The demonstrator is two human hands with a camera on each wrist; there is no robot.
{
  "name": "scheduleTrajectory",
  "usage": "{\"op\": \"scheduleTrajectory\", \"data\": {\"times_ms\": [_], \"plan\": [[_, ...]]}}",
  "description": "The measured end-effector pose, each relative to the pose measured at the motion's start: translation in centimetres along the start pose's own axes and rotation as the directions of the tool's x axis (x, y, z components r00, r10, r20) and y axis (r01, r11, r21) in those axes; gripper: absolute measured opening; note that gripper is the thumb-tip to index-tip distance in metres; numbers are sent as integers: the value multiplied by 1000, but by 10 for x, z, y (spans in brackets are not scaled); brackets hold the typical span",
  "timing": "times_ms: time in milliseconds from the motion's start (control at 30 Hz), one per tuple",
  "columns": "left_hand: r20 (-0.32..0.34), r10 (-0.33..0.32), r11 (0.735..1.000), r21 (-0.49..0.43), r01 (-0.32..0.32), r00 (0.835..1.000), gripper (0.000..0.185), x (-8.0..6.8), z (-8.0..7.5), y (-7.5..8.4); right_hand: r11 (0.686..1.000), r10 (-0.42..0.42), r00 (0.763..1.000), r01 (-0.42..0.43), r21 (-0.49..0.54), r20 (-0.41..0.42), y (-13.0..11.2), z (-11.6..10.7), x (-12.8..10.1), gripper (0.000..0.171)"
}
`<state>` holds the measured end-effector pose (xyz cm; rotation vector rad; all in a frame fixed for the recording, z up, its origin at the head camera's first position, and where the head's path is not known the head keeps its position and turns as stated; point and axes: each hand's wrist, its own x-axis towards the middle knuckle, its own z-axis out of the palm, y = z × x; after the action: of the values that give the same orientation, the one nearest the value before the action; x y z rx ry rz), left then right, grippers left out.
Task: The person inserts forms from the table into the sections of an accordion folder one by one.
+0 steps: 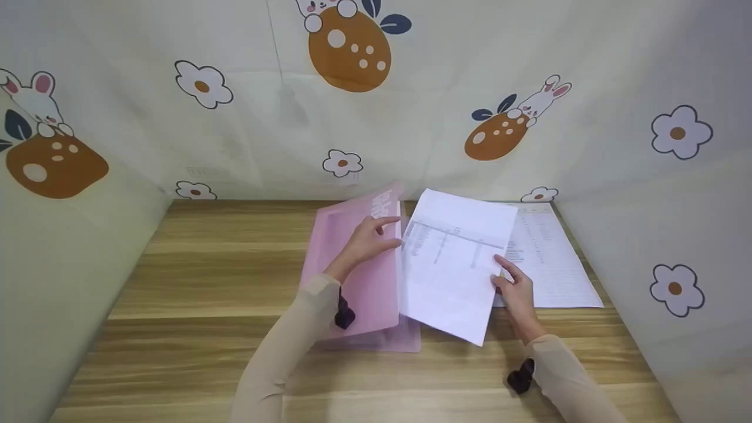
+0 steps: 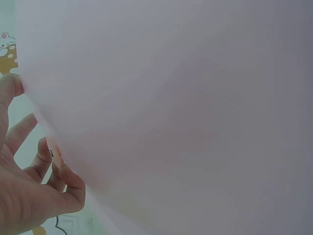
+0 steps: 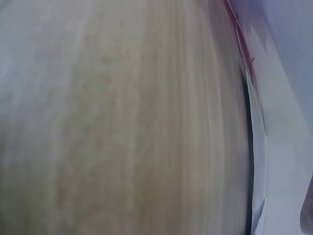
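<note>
**Pink folder held open, paper sheet at its mouth**

Pink folder (image 1: 358, 282) lies mid-table (image 1: 194, 276) in the head view; the left hand (image 1: 367, 241) grips its raised cover. The right hand (image 1: 516, 291) pinches a printed sheet (image 1: 455, 264) just beside the folder, over another printed page (image 1: 549, 258). Cartoon-print cloth (image 1: 235, 117) walls the table.

Left wrist view: curled fingers (image 2: 68, 188) behind the pink cover (image 2: 186, 107), which blocks nearly everything.

Right wrist view: blurred wood (image 3: 122, 122), paper edge (image 3: 288, 147).

Bare wooden table (image 1: 205, 276) is lying open to the left and along the near edge. The raised pink folder (image 1: 358, 276), held sheet (image 1: 455, 264) and flat printed paper (image 1: 549, 258) are crowding the centre-right, patterned cloth walls (image 1: 76, 235) closing in.
</note>
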<state>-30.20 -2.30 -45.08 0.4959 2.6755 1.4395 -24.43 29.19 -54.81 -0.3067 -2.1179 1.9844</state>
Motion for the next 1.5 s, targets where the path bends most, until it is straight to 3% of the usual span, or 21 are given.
{"op": "scheduleTrajectory", "data": {"times_ms": [233,467,700,1100,1500], "plan": [[10,-4,1000,-3,4,1000,50,0,0,0,998,62,991,-63,1,117,-31,10,-17,45],[16,12,1000,17,-12,1000,50,0,-1,0,989,148,975,-140,-55,166,-30,18,-15,46],[12,50,999,13,-51,999,51,1,1,-3,984,180,962,-178,-28,207,-35,30,-8,46],[12,34,999,4,-34,999,50,1,2,-3,963,269,929,-261,-67,255,-35,53,3,45],[2,53,999,14,-53,999,49,2,3,-4,973,224,928,-229,-19,297,-32,73,0,47]]}}
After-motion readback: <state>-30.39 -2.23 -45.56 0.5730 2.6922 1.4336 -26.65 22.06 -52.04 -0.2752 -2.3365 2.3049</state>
